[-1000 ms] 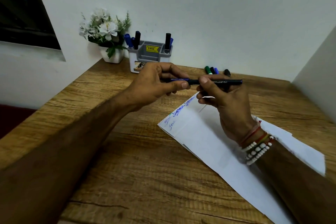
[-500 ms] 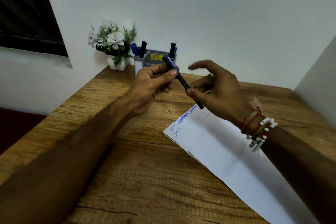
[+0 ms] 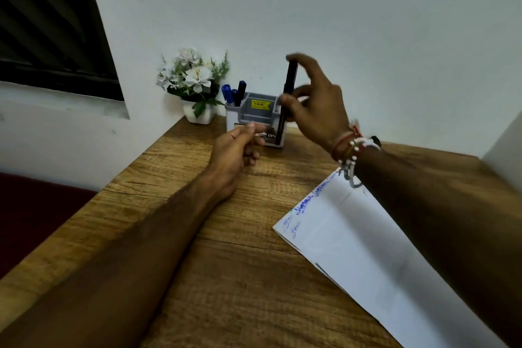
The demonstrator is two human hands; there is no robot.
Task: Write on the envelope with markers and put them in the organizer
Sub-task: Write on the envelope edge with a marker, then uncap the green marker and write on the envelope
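1 marker (image 3: 289,79) in right hand (image 3: 317,106) hides rt side of organizer (image 3: 235,117).

From my screen the marker (image 3: 287,93) reads black, the organizer (image 3: 248,117) grey with a yellow sticker (image 3: 260,104), and blue caps (image 3: 226,92) and a black cap (image 3: 242,85) showing. The envelope (image 3: 367,248) is white with blue handwriting, the worktop (image 3: 226,277) brown woodgrain. I see white flowers (image 3: 197,75), a white pot (image 3: 201,116), and red-and-white bracelets (image 3: 348,150).
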